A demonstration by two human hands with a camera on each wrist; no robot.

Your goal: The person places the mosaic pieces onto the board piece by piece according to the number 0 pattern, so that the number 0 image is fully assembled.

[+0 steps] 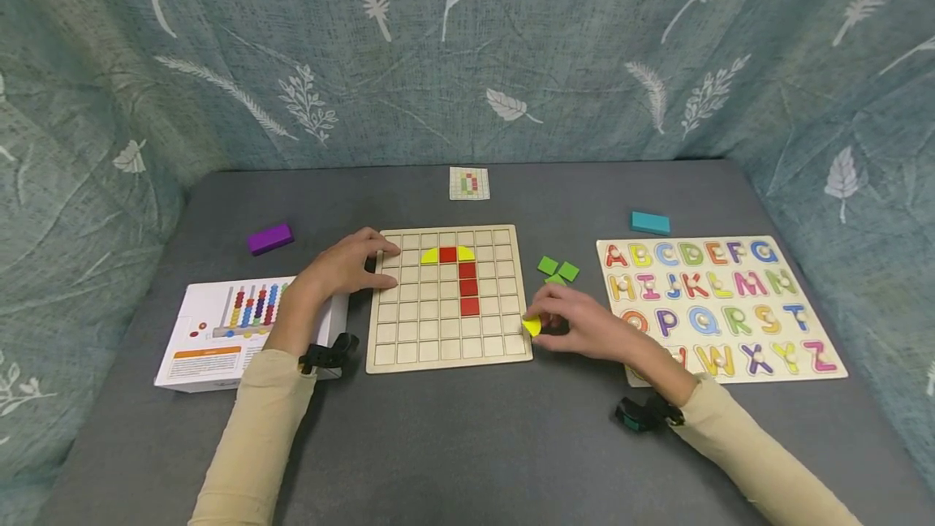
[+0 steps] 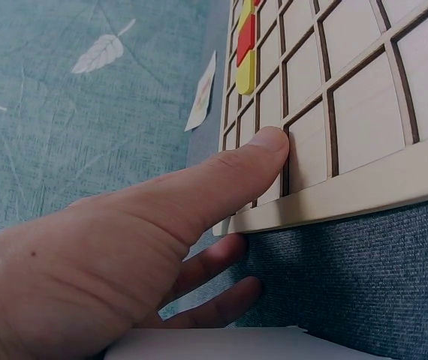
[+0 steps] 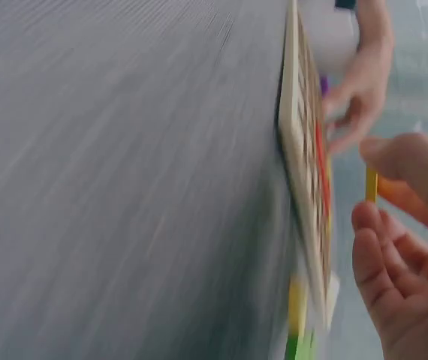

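A wooden grid board (image 1: pixel 409 339) lies in the middle of the grey table, with red squares (image 1: pixel 468 288) in a column and two yellow quarter-round tiles (image 1: pixel 429 256) beside the top red one. My left hand (image 1: pixel 351 264) rests on the board's left edge, thumb (image 2: pixel 263 150) pressed flat on the frame, fingers against the side. My right hand (image 1: pixel 566 319) pinches a yellow tile (image 1: pixel 532 326) just off the board's lower right corner; the tile (image 3: pixel 371 185) shows edge-on in the blurred right wrist view. Green square tiles (image 1: pixel 558 269) lie right of the board.
An alphabet puzzle board (image 1: pixel 829 364) lies at the right, a teal block (image 1: pixel 650 222) behind it. A white abacus box (image 1: pixel 197 355) sits at the left, a purple block (image 1: pixel 269 239) behind it. A small pattern card (image 1: pixel 469 183) lies at the back. Leaf-print cloth surrounds the table.
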